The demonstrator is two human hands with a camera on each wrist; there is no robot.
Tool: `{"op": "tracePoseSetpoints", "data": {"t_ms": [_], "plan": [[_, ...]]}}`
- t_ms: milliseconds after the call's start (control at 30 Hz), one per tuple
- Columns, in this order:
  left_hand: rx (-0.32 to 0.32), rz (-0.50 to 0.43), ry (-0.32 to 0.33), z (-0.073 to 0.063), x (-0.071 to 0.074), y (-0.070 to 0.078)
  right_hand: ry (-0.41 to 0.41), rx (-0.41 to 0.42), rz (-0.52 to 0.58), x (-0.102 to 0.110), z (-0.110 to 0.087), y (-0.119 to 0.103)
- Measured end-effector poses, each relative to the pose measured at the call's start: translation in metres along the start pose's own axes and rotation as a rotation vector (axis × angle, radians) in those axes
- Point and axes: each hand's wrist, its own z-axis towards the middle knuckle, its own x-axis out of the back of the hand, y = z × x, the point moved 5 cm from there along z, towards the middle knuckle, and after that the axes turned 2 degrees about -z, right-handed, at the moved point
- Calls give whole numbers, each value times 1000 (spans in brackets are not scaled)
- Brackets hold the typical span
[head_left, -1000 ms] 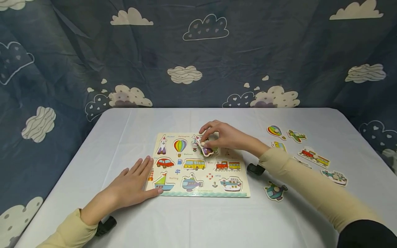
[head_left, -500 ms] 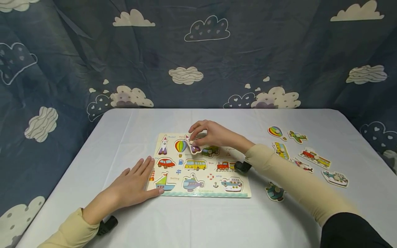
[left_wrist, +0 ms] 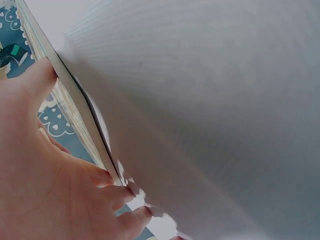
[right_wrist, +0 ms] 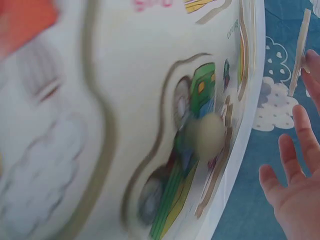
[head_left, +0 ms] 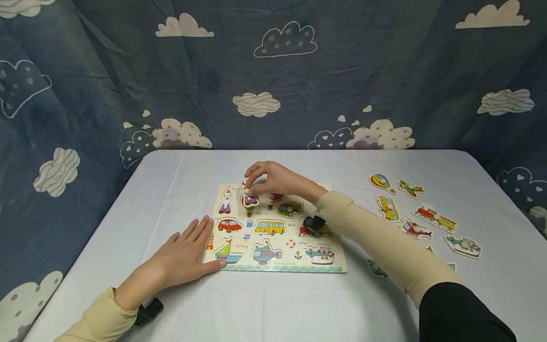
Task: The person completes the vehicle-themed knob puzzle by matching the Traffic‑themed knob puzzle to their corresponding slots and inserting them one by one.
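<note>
My right hand pinches a purple-and-white rocket puzzle piece by its knob, above the top left part of the puzzle board. That piece hangs over the balloon picture, just right of the printed rocket. In the right wrist view the held piece appears edge-on beside the fingertips. A green jeep piece with a round wooden knob sits in the board. My left hand lies flat at the board's left edge, its thumb on the lower left corner; the left wrist view shows the thumb against the edge.
Loose pieces lie right of the board: a balloon, an airplane, a bus, a train, a helicopter and others. My right sleeve partly covers some. A cloud-patterned curtain hangs behind the white table.
My right hand has carried the rocket piece leftward across the board's top row, from near the jeep to over the balloon picture. The left hand stays in place.
</note>
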Motion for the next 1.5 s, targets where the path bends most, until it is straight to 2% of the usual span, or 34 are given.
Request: {"op": "tracePoseSetpoints", "data": {"t_ms": [233,400,567,800,1200,1500], "plan": [[7,-10,-2,0,-1,-2,13,-8,-6,-8,15,-3],[6,-18,-4,1,-1,-2,2,-49,-42,-16,26,-3],[1,-14,-2,1,-1,-1,-8,-115,-68,-20,29,2],[8,-11,-4,-1,-1,-1,-12,-153,-78,-21,28,4],[11,-23,-9,-1,0,-1,-44,-126,-172,-28,26,-1],[4,-26,-6,-2,2,1,-40,-123,-181,-29,27,0]]}}
